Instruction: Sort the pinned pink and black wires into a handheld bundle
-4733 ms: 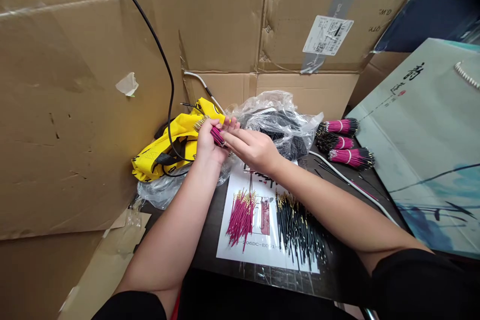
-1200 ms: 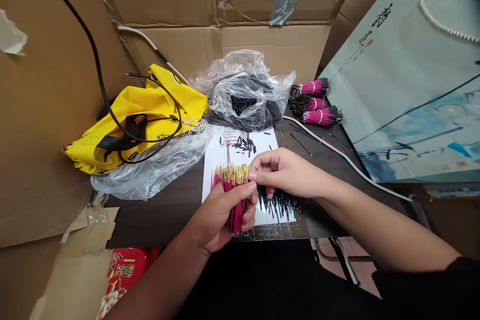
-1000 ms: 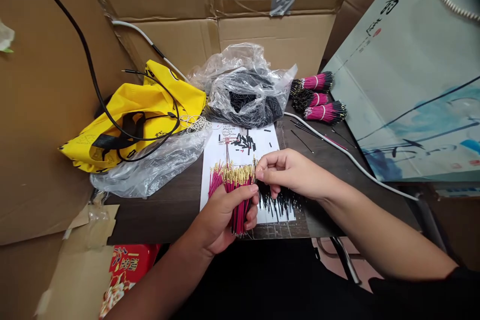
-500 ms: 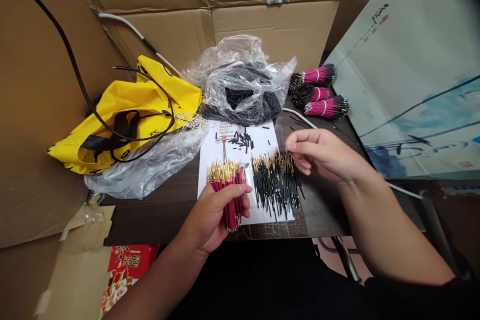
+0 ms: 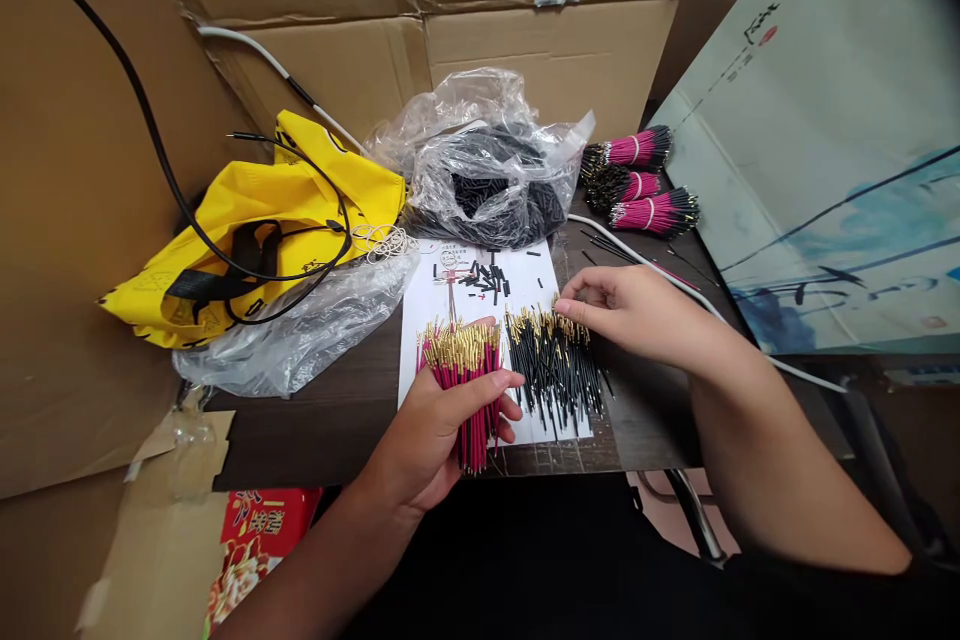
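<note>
My left hand (image 5: 450, 430) is wrapped around a thick bundle of pink and black wires (image 5: 474, 435), gold terminals pointing up and away from me. To its right a pile of black wires (image 5: 559, 375) with gold terminals lies on a printed white sheet (image 5: 411, 320). At the far edge of that pile, the thumb and forefinger of my right hand (image 5: 622, 310) close in a pinch on the gold end of a black wire (image 5: 556, 304). Short black tube pieces (image 5: 487, 278) are scattered on the sheet beyond both.
A clear plastic bag of black tubing pieces (image 5: 495, 195) stands at the back. Tied pink wire bundles (image 5: 652, 212) lie at the back right. On the left are a yellow bag (image 5: 352, 190), rubber bands (image 5: 384, 242) and a black cable (image 5: 142, 110). Cardboard walls (image 5: 540, 60) enclose the table.
My right hand has moved left and lowered its fingertips to the far end of the black wire pile. My left hand, with its bundle, has shifted slightly right and nearer me.
</note>
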The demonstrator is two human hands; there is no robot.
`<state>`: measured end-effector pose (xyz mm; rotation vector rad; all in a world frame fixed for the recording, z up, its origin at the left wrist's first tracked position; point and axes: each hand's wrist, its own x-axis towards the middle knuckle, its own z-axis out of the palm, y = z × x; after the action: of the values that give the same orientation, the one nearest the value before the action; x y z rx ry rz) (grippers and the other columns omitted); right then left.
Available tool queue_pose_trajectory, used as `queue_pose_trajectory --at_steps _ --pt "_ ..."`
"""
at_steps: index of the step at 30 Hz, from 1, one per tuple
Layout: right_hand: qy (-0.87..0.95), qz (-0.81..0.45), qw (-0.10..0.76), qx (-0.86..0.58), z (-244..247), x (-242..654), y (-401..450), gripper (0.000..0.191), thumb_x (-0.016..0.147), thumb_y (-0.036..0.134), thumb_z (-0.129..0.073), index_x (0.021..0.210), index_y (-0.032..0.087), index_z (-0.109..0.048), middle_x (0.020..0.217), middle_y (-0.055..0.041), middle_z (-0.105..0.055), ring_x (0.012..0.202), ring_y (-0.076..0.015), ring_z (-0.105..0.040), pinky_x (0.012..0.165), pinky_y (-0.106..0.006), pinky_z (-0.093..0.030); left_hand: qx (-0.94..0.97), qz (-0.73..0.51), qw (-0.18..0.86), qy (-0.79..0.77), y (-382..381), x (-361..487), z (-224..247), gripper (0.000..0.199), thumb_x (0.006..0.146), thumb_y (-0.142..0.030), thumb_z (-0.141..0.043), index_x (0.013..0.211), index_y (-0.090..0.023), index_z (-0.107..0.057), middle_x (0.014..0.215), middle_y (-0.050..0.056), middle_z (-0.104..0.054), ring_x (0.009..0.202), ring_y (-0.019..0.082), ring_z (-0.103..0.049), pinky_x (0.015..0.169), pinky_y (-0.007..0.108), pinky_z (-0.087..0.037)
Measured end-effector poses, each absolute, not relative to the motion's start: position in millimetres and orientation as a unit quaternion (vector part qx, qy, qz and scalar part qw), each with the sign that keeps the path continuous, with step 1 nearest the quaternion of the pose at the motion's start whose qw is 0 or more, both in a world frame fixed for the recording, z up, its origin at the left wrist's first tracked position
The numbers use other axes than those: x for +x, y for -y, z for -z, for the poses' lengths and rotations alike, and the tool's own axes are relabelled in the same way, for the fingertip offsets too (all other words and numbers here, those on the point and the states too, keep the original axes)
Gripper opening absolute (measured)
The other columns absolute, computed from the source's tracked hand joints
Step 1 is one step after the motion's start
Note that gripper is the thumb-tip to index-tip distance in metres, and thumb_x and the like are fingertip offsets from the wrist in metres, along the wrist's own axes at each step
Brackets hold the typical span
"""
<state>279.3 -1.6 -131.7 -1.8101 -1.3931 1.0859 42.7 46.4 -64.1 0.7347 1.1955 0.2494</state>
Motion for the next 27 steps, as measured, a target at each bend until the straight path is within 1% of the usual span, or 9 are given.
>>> queue_pose_trajectory --at_steps 2,3,5,7,10,15,18,22,27 --pt "0.517 -0.445 0.36 -0.636 122.2 268.1 3.3 0.035 0.092 0.053 -0.059 0.092 0.02 -0.07 0.064 0.002 -0.054 0.058 -0.0114 -0.045 0.055 -0.027 -0.031 0.339 -0.123 0.763 -0.536 -45.0 44.0 61.2 0.072 0.077 -0.02 -0.082 0.141 -0.017 -0.05 0.082 0.003 -0.072 0.062 0.012 -0.067 0.052 0.021 -0.058" --pt "0.515 -0.482 0.384 -0.596 117.6 261.4 3.6 0.035 0.092 0.052 -0.059 0.091 0.019 -0.071 0.065 0.0019 -0.054 0.059 -0.0112 -0.045 0.055 -0.027 -0.032 0.344 -0.125 0.767 -0.527 -44.4 44.8 60.1 0.084 0.077 -0.018 -0.082 0.15 -0.022 -0.039 0.086 0.003 -0.073 0.064 0.013 -0.068 0.054 0.022 -0.059" --pt "0.506 -0.557 0.409 -0.516 110.4 248.6 2.9 0.033 0.091 0.05 -0.062 0.088 0.018 -0.07 0.066 0.0015 -0.056 0.06 -0.0107 -0.044 0.055 -0.026 -0.033 0.353 -0.128 0.773 -0.511 -43.3 46.5 58.9 0.096 0.079 -0.015 -0.08 0.157 -0.027 -0.025 0.089 0.004 -0.074 0.068 0.014 -0.07 0.057 0.024 -0.062" --pt "0.487 -0.609 0.42 -0.464 107.2 239.6 0.8 0.031 0.089 0.047 -0.067 0.085 0.017 -0.069 0.066 0.0011 -0.058 0.058 -0.0097 -0.044 0.054 -0.026 -0.032 0.356 -0.125 0.778 -0.502 -42.8 47.8 58.8 0.099 0.08 -0.014 -0.08 0.158 -0.027 -0.021 0.088 0.004 -0.074 0.069 0.014 -0.071 0.061 0.025 -0.063" --pt "0.456 -0.647 0.444 -0.42 109.8 235.8 -3.3 0.027 0.087 0.041 -0.072 0.081 0.015 -0.067 0.064 0.0018 -0.06 0.055 -0.0075 -0.043 0.052 -0.023 -0.032 0.35 -0.119 0.787 -0.495 -42.9 48.6 59.0 0.099 0.082 -0.014 -0.078 0.159 -0.027 -0.017 0.088 0.005 -0.075 0.067 0.014 -0.071 0.064 0.027 -0.064" --pt "0.427 -0.668 0.466 -0.392 119.6 239.8 -5.4 0.026 0.088 0.04 -0.07 0.087 0.014 -0.067 0.072 -0.0002 -0.066 0.054 -0.0071 -0.048 0.049 -0.021 -0.037 0.348 -0.132 0.787 -0.492 -43.7 48.7 57.8 0.095 0.087 -0.015 -0.073 0.16 -0.027 -0.013 0.097 0.008 -0.076 0.073 0.016 -0.074 0.065 0.028 -0.065" --pt "0.416 -0.668 0.471 -0.4 122.9 239.1 -4.5 0.028 0.089 0.042 -0.069 0.084 0.015 -0.065 0.071 -0.0006 -0.065 0.055 -0.0077 -0.05 0.049 -0.021 -0.04 0.351 -0.131 0.781 -0.5 -43.6 48.6 57.5 0.092 0.087 -0.016 -0.073 0.159 -0.028 -0.017 0.102 0.009 -0.076 0.081 0.019 -0.075 0.069 0.03 -0.065" --pt "0.395 -0.666 0.483 -0.409 122.3 235.8 -5.5 0.028 0.086 0.042 -0.073 0.083 0.015 -0.065 0.069 0.0 -0.064 0.055 -0.0078 -0.052 0.052 -0.021 -0.042 0.358 -0.133 0.769 -0.513 -42.9 44.9 57.1 0.089 0.086 -0.018 -0.074 0.157 -0.03 -0.024 0.102 0.009 -0.076 0.085 0.021 -0.076 0.072 0.032 -0.065" --pt "0.362 -0.662 0.5 -0.425 114.0 230.8 -11.5 0.03 0.082 0.042 -0.076 0.077 0.015 -0.064 0.064 0.0024 -0.06 0.051 -0.007 -0.053 0.052 -0.021 -0.044 0.371 -0.177 0.719 -0.561 -42.5 26.7 51.3 0.096 0.08 -0.018 -0.079 0.158 -0.028 -0.024 0.101 0.009 -0.076 0.083 0.022 -0.075 0.073 0.035 -0.066"
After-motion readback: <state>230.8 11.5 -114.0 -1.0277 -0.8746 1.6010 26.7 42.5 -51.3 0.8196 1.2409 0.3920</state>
